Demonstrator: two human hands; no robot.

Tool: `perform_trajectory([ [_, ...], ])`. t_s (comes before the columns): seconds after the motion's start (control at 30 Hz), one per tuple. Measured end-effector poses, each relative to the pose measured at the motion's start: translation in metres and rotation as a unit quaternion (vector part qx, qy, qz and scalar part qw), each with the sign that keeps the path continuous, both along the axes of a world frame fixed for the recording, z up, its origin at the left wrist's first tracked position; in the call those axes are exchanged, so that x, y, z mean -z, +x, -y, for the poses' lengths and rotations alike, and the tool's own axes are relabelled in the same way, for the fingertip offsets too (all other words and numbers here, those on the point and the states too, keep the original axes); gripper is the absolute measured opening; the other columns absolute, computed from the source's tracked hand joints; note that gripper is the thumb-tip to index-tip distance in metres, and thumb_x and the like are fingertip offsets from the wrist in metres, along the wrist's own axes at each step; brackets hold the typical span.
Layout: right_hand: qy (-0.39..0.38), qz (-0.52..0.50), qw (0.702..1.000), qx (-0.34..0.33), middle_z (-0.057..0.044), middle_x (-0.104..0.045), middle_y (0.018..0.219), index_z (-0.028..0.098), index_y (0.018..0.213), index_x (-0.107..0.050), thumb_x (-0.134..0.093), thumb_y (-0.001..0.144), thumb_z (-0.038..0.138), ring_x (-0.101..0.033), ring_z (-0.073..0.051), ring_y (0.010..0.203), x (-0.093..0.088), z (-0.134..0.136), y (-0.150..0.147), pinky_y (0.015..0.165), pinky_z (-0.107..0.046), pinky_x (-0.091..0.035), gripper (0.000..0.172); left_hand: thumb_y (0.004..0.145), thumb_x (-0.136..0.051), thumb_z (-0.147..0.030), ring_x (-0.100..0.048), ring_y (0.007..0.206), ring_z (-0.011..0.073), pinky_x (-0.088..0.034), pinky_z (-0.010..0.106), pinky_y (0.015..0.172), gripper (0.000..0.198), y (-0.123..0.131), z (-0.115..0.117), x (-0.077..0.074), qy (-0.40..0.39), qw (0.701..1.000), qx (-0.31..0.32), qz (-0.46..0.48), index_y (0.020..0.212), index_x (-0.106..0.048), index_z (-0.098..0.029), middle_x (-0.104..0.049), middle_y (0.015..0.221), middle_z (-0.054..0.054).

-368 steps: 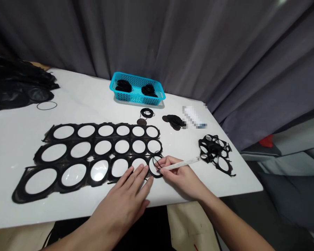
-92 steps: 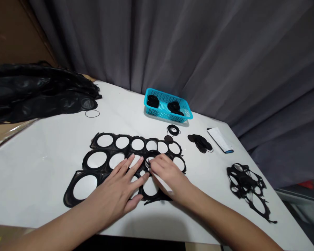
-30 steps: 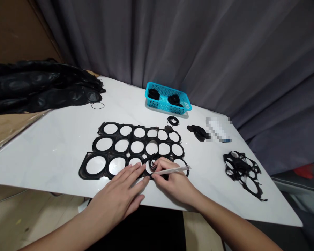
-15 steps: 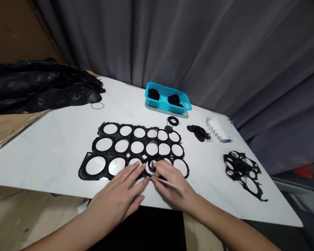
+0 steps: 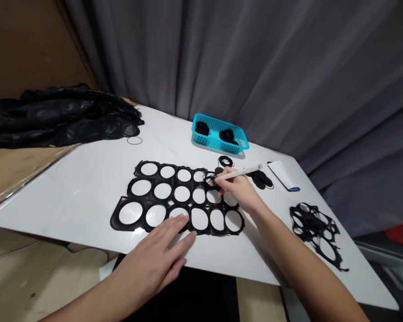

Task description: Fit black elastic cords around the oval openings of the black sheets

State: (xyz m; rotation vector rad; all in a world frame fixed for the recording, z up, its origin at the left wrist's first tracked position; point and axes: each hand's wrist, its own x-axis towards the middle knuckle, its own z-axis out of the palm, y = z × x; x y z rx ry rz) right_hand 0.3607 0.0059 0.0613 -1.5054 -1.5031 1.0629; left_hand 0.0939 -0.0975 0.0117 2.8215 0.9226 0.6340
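A black sheet with rows of round cut-out holes lies flat on the white table. My left hand rests on its near edge, fingers stretched out flat and holding nothing. Over the sheet's far right part, my right hand is closed round a slim white pen-like tool, which slants up to the right. Thin black rings show at its fingertips; whether they are held or only touched I cannot tell. Just beyond that hand lies a small coil of black rings.
A blue plastic basket with black bundles stands at the back. Black discs, a white pad with a blue end and tangled black scrap lie right. Black sheets are piled left, near a thin loop.
My right hand has moved from the near row to the sheet's far right, carrying the tool and black rings. My left hand stays flat at the near edge. The view has shifted slightly.
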Motion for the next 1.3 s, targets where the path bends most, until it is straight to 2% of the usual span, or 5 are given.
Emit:
perform_trajectory([
  [0.13,-0.127,-0.196,0.968,-0.093,-0.001,-0.067,0.083,0.023,0.075,-0.046,-0.073,0.078,0.037,-0.066,-0.017,0.076,0.014,0.026,-0.04,0.068,-0.03,-0.053,0.031,0.1,-0.049,-0.02,-0.056,0.123,0.0328,-0.047,0.051,0.104,0.031,-0.013,0.007,0.005,0.068,0.996,-0.059,0.005,0.128,-0.06,-0.012,-0.06,0.132,0.016],
  [0.23,-0.141,-0.187,0.961,-0.146,-0.002,-0.068,0.086,0.022,0.079,-0.048,-0.068,0.084,0.035,-0.066,-0.017,0.081,0.02,0.044,-0.055,0.072,-0.03,-0.05,0.025,0.101,-0.048,-0.022,-0.055,0.125,0.0322,-0.045,0.048,0.106,0.032,-0.022,0.011,0.011,0.098,0.993,-0.065,-0.008,0.128,-0.06,-0.008,-0.063,0.13,0.016],
  [0.5,-0.011,0.031,0.979,-0.199,0.003,-0.055,0.078,0.021,0.07,-0.047,-0.057,0.088,0.017,-0.051,-0.014,0.076,0.022,0.073,-0.072,0.069,-0.028,-0.037,0.022,0.102,-0.047,-0.021,-0.053,0.128,0.0327,-0.043,0.047,0.107,0.035,-0.024,0.014,0.016,0.108,0.992,-0.064,-0.024,0.131,-0.06,-0.008,-0.062,0.133,0.015],
  [1.07,0.07,0.105,0.967,-0.222,0.003,-0.051,0.079,0.021,0.071,-0.045,-0.057,0.09,0.012,-0.049,-0.013,0.072,0.023,0.078,-0.075,0.064,-0.026,-0.036,0.024,0.102,-0.045,-0.022,-0.054,0.124,0.0318,-0.046,0.047,0.103,0.034,-0.021,0.012,0.014,0.104,0.992,-0.068,-0.002,0.128,-0.063,-0.01,-0.065,0.128,0.014],
  [1.3,0.251,0.221,0.893,-0.301,-0.011,-0.061,0.105,0.019,0.094,-0.054,-0.048,0.094,0.011,-0.052,-0.023,0.095,0.032,0.087,-0.076,0.085,-0.035,-0.045,0.01,0.101,-0.046,-0.019,-0.052,0.125,0.034,-0.047,0.049,0.101,0.032,-0.021,0.012,0.019,0.088,0.994,-0.06,0.003,0.126,-0.063,-0.007,-0.065,0.127,0.016],
])
